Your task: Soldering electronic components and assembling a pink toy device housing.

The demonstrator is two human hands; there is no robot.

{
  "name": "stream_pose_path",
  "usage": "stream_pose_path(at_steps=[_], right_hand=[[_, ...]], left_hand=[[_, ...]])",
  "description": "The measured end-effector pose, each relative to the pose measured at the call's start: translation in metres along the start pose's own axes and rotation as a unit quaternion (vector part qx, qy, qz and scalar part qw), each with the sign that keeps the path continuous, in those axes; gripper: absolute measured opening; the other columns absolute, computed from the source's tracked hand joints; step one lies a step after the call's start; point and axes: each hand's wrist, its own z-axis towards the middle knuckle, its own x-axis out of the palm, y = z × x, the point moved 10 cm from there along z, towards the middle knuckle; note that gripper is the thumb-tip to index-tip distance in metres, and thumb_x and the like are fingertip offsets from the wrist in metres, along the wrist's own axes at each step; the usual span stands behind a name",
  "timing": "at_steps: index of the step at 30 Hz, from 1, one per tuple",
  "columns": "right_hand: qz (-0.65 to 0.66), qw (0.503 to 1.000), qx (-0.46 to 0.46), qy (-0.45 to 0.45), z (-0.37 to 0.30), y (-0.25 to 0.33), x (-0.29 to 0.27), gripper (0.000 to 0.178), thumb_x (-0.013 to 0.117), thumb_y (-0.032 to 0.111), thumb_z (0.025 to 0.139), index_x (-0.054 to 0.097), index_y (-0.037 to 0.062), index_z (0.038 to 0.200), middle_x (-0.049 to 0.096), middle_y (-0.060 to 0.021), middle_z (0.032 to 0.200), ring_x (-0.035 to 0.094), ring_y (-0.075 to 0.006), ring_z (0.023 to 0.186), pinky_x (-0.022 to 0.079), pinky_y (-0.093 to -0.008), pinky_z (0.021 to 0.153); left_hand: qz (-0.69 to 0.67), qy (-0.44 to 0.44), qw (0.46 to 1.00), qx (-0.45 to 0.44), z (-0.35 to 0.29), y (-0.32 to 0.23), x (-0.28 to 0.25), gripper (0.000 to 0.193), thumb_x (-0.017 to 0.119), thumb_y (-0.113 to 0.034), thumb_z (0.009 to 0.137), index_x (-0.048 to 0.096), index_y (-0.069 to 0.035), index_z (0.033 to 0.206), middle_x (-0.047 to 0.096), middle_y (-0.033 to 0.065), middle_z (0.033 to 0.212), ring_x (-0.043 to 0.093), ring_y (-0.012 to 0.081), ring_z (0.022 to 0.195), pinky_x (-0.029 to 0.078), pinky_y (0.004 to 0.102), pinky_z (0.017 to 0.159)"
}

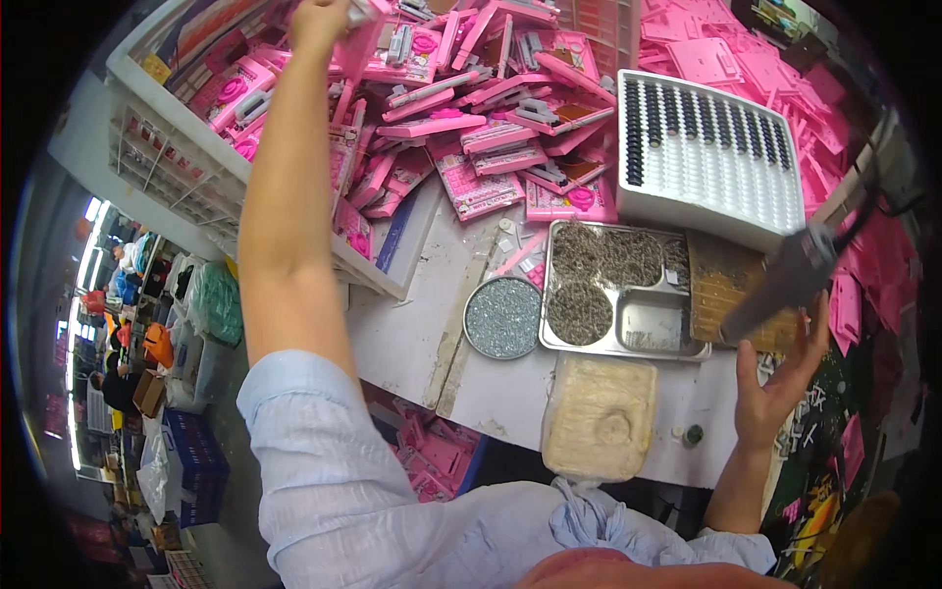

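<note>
My left arm reaches far over a white crate (378,263) piled with pink plastic toys (481,191). At its end my left hand (319,27) is closed on a pink toy (361,44), partly cut off by the top edge. My right hand (775,393) is open, fingers apart and holding nothing, just beside a dark electric screwdriver (775,285) on a cable. Under the screwdriver's tip lies a brown board (708,270). Left of it, a metal tray (603,346) holds small screws, and a round dish (502,316) is full of tiny silvery parts.
A white box (702,211) with rows of small black parts stands behind the tray. A yellowish wrapped pad (589,432) lies at the table's near edge. Flat pink panels (706,59) are heaped at the back right. A blue bin (471,461) with pink parts sits below the table.
</note>
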Motion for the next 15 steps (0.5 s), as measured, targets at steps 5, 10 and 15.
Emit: stream_pose_path(at_steps=[5,10,15], right_hand=[[0.009,0.984,-0.157,0.079,0.010,0.063,0.043,0.091,0.079,0.023,0.075,0.038,-0.0053,0.152,0.047,-0.0235,0.149,0.042,-0.0377,0.141,0.031,-0.0482,0.119],[0.079,0.972,-0.143,0.170,0.038,0.086,0.124,0.104,0.084,0.044,0.080,0.035,-0.0087,0.154,0.050,-0.0270,0.146,0.047,-0.0413,0.134,0.035,-0.0478,0.115],[0.252,0.904,0.172,0.300,-0.028,0.015,0.101,0.046,0.066,0.028,0.101,0.059,-0.0041,0.133,0.069,-0.0100,0.112,0.062,-0.0135,0.100,0.050,-0.0304,0.088]], left_hand=[[-0.338,0.217,0.913,-0.067,-0.140,-0.141,-0.024,0.024,0.063,-0.024,0.098,0.063,-0.005,0.114,0.060,0.0019,0.077,0.054,0.0108,0.059,0.050,0.0276,0.055],[-0.455,0.392,0.792,-0.108,-0.324,-0.238,-0.054,0.038,0.069,-0.018,0.099,0.054,0.000,0.129,0.070,0.0105,0.093,0.070,0.0173,0.078,0.058,0.0319,0.059],[-0.502,0.408,0.745,-0.160,-0.445,-0.255,-0.093,0.034,0.065,-0.010,0.101,0.052,0.001,0.131,0.068,0.0059,0.087,0.064,0.0111,0.069,0.052,0.0241,0.058]])
